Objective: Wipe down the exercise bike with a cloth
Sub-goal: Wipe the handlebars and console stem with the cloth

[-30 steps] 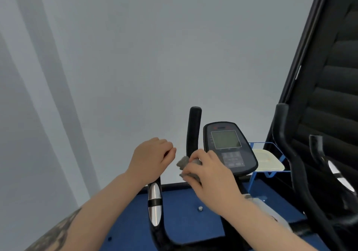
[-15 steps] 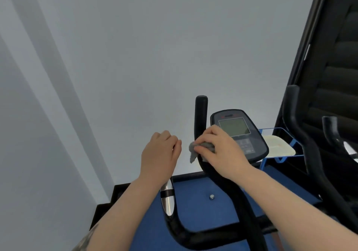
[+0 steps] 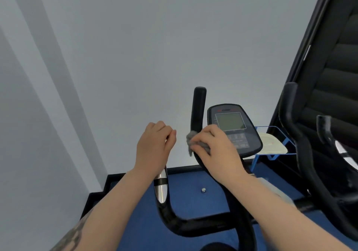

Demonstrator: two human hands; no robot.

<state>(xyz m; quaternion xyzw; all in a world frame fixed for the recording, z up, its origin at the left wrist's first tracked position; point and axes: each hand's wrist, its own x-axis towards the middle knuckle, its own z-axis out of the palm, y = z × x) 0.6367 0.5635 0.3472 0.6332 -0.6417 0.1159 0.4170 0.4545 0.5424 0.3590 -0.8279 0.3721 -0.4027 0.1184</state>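
The grey cloth (image 3: pixel 190 141) lies on the right black handlebar (image 3: pixel 198 115), just left of the console (image 3: pixel 234 128). The right hand (image 3: pixel 215 150) presses it there with curled fingers. The left hand (image 3: pixel 155 146) grips the left handlebar (image 3: pixel 161 188) above its silver part

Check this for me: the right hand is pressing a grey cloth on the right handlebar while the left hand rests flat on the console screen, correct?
Not quite. In the head view the left hand isn't on the console; it grips the top of the left handlebar. The rest holds: the right hand presses the grey cloth on the right handlebar.
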